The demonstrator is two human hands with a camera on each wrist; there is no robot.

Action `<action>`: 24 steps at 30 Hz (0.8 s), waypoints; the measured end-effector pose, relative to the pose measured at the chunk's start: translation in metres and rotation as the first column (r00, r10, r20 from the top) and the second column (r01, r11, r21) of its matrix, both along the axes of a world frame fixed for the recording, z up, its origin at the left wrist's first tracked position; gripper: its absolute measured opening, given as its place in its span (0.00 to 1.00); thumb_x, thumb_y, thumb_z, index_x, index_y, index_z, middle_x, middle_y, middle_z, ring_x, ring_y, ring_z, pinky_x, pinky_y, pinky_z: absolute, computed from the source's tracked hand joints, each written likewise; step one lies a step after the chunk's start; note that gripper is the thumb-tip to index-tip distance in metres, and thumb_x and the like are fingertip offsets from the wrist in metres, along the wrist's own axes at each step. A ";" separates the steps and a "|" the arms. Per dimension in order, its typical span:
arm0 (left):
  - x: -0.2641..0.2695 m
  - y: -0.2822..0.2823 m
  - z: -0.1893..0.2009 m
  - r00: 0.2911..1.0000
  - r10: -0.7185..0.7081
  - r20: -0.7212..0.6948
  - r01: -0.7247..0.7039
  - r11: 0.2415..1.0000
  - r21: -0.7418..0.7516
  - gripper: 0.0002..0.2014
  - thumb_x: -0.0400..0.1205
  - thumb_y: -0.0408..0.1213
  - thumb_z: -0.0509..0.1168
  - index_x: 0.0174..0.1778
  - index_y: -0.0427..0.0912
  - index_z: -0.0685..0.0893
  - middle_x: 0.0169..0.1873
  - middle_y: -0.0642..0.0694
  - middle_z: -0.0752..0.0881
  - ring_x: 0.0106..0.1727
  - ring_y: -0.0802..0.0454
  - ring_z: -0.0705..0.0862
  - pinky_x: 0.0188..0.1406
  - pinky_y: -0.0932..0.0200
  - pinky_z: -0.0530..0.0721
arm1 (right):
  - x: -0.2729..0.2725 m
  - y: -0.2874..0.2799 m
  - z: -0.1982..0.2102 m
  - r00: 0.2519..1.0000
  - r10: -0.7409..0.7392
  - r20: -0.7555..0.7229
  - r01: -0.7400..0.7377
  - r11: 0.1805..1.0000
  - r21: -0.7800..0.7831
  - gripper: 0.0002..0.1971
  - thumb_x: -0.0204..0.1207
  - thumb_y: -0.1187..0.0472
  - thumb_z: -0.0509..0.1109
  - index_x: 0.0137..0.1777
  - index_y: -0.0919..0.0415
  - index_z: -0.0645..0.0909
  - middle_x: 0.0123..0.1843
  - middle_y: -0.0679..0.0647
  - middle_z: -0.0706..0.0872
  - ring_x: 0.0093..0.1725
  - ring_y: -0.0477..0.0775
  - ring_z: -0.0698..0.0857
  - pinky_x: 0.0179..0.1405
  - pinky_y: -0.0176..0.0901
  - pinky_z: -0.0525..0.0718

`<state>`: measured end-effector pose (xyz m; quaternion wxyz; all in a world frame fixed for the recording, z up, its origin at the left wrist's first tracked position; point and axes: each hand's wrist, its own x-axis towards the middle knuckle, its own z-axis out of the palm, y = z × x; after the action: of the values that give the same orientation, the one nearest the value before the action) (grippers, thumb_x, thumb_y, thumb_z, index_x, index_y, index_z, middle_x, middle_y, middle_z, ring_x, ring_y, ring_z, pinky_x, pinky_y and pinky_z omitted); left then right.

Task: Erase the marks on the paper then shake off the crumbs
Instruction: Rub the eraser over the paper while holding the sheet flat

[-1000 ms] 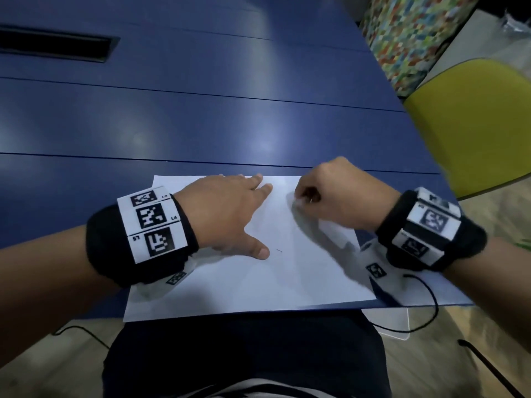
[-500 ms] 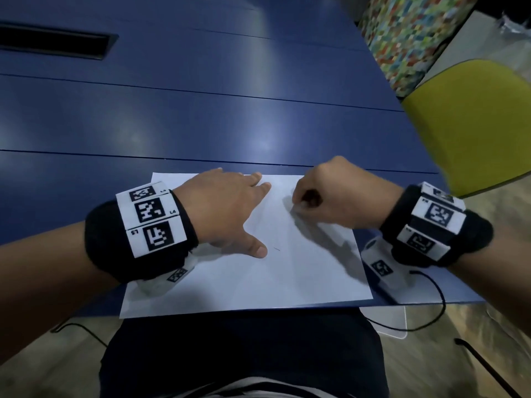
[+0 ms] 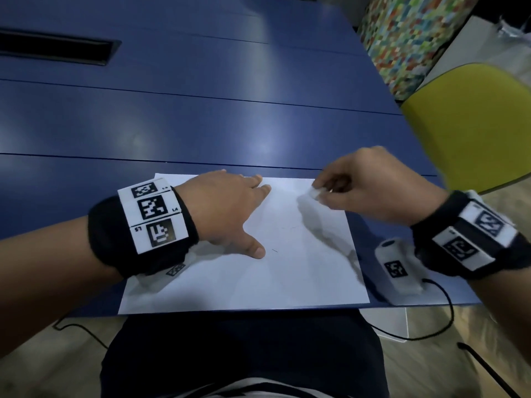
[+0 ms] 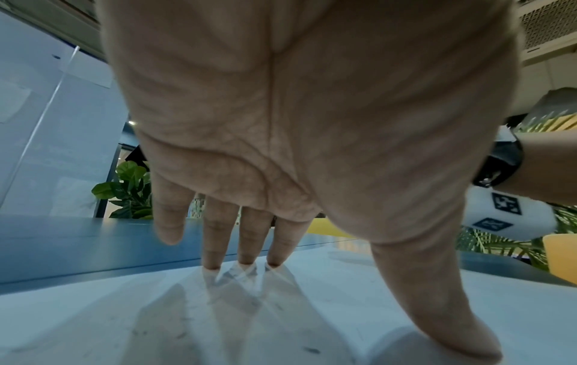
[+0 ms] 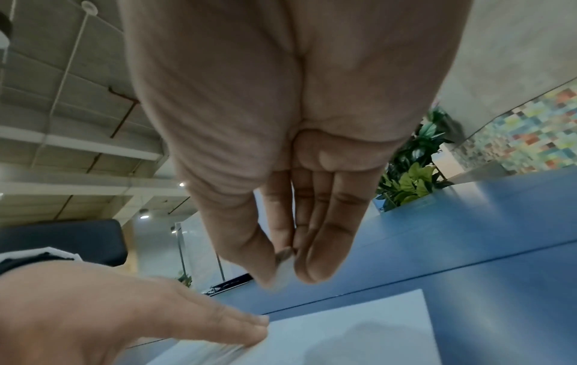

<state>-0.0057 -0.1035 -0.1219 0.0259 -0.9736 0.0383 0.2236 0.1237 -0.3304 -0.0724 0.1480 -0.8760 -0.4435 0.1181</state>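
Paper [image 3: 301, 271], one sheet: flat left hand [image 3: 227, 208] presses it; right hand [image 3: 370, 188] pinches one eraser [image 3: 316, 193].

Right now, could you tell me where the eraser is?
In the head view, the eraser is pinched in the right hand, above the far right part of the paper.

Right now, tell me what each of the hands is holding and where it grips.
The right hand pinches a small white eraser at its sides, between thumb and fingertips. The left hand holds nothing, pressing flat on the paper.
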 end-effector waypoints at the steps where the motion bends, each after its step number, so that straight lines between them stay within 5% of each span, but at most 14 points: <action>1: 0.001 0.002 0.000 1.000 -0.009 -0.004 0.009 1.000 0.000 0.64 0.70 0.83 0.63 0.94 0.50 0.46 0.93 0.51 0.47 0.92 0.49 0.58 0.91 0.41 0.55 | 0.001 -0.008 0.001 1.000 -0.026 -0.015 0.026 0.999 0.021 0.08 0.78 0.53 0.81 0.56 0.49 0.94 0.42 0.39 0.93 0.44 0.35 0.90 0.49 0.33 0.87; 7: 0.021 0.012 0.009 0.990 -0.142 -0.025 0.142 0.990 0.008 0.62 0.72 0.82 0.63 0.94 0.53 0.43 0.93 0.54 0.46 0.93 0.49 0.50 0.91 0.40 0.45 | -0.027 -0.036 -0.015 0.998 0.013 -0.054 -0.015 0.999 -0.038 0.06 0.78 0.54 0.79 0.53 0.47 0.92 0.43 0.38 0.92 0.43 0.37 0.90 0.47 0.41 0.90; 13: 0.035 0.014 0.023 0.939 -0.296 0.175 0.279 0.954 0.112 0.54 0.75 0.76 0.67 0.93 0.58 0.52 0.93 0.46 0.54 0.92 0.41 0.54 0.90 0.37 0.51 | -0.050 -0.039 -0.031 0.994 0.108 -0.020 -0.110 0.990 -0.084 0.07 0.79 0.48 0.75 0.53 0.45 0.92 0.44 0.37 0.91 0.43 0.39 0.88 0.46 0.31 0.84; 18: -0.007 0.016 0.026 0.961 -0.080 0.266 0.112 0.988 -0.106 0.40 0.80 0.69 0.67 0.88 0.63 0.65 0.79 0.55 0.72 0.74 0.48 0.77 0.67 0.43 0.82 | -0.060 -0.041 -0.036 0.996 0.082 -0.021 -0.084 0.992 -0.091 0.08 0.81 0.44 0.72 0.51 0.44 0.89 0.44 0.37 0.89 0.43 0.41 0.87 0.48 0.42 0.87; 24: -0.053 0.034 0.022 0.977 0.136 0.163 -0.119 0.987 -0.106 0.40 0.78 0.69 0.68 0.88 0.67 0.65 0.89 0.57 0.62 0.85 0.50 0.70 0.75 0.48 0.76 | -0.060 -0.031 -0.019 0.994 0.082 -0.078 -0.091 0.989 -0.114 0.08 0.78 0.45 0.72 0.50 0.45 0.88 0.39 0.39 0.90 0.42 0.41 0.88 0.45 0.44 0.88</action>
<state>-0.0583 -0.0692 -0.0995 -0.0319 -0.9896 -0.0160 0.1391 0.0632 -0.3610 -0.0913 0.1071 -0.8582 -0.4677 0.1823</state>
